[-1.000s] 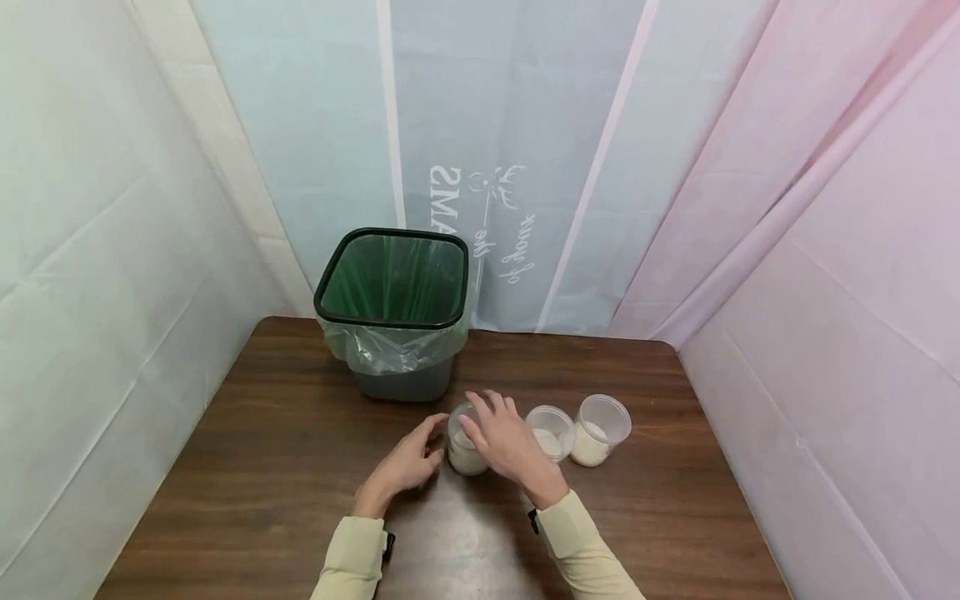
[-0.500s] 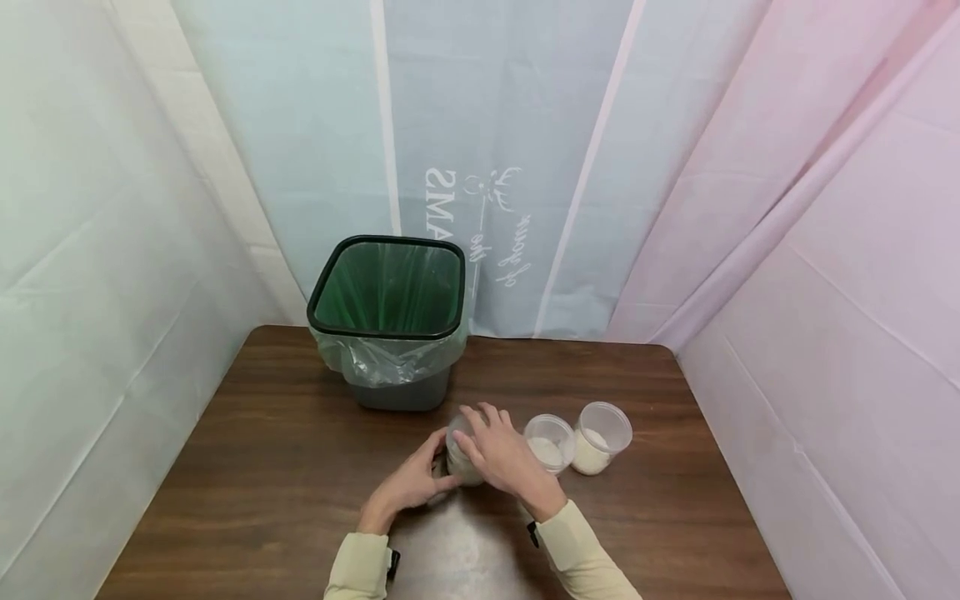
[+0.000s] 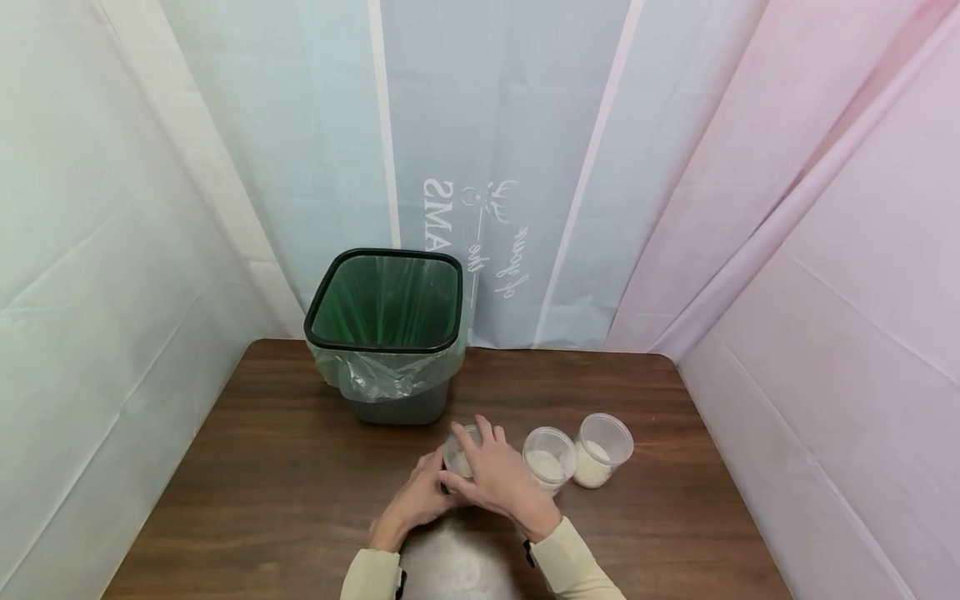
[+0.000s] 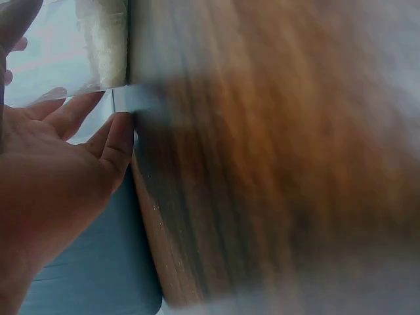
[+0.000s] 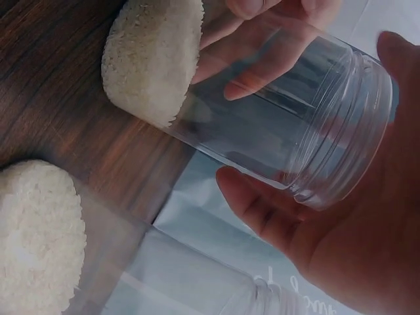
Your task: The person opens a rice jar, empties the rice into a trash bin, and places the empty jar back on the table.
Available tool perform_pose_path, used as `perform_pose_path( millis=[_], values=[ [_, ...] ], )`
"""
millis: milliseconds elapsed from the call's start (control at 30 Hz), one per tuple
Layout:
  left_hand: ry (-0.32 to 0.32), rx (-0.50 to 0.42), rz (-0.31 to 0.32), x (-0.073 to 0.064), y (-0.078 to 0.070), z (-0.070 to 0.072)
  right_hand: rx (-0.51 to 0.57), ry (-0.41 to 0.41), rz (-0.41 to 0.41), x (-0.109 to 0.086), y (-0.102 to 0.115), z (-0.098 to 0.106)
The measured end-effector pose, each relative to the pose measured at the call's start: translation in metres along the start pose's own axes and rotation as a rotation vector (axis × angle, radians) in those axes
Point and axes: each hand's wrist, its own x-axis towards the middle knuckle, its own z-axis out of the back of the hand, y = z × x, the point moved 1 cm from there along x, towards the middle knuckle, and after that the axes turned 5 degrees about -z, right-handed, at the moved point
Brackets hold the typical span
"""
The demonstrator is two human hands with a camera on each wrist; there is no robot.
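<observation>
In the head view a clear screw-neck jar [image 3: 457, 460] with rice in it is between my two hands, near the table's middle. My left hand [image 3: 423, 493] grips its left side; in the right wrist view the rice [image 5: 157, 62] lies at the jar's base and left fingers [image 5: 275, 65] show through the wall. Over the jar's mouth and right side lies my right hand [image 3: 501, 482], its fingers spread and loosely bent around the threaded neck. Any pressure from it on the jar cannot be made out. The jar's lower part is hidden in the head view.
Two more clear jars stand to the right, a nearer one [image 3: 550, 458] and a farther one [image 3: 604, 448], both with rice. A bin [image 3: 408, 408] with a green-looking bag interior and black rim stands behind on the wooden table [image 3: 262, 475]. Cloth walls surround the table.
My left hand has come in from beside the jar and taken hold of it. The right hand stays over its top. The whole head view has shifted slightly.
</observation>
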Motion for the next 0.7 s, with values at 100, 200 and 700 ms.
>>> perform_pose_path(
  millis=[100,200,700],
  values=[
    [-0.008,0.011,0.005,0.0,0.0,0.0,-0.011,-0.029,0.003,-0.001,0.002,-0.001],
    [-0.003,0.015,0.018,0.0,-0.002,0.002,-0.012,-0.06,0.0,-0.001,0.003,0.0],
    [-0.05,-0.054,-0.092,0.005,-0.017,0.006,0.131,-0.188,0.008,-0.003,-0.003,0.018]
  ],
)
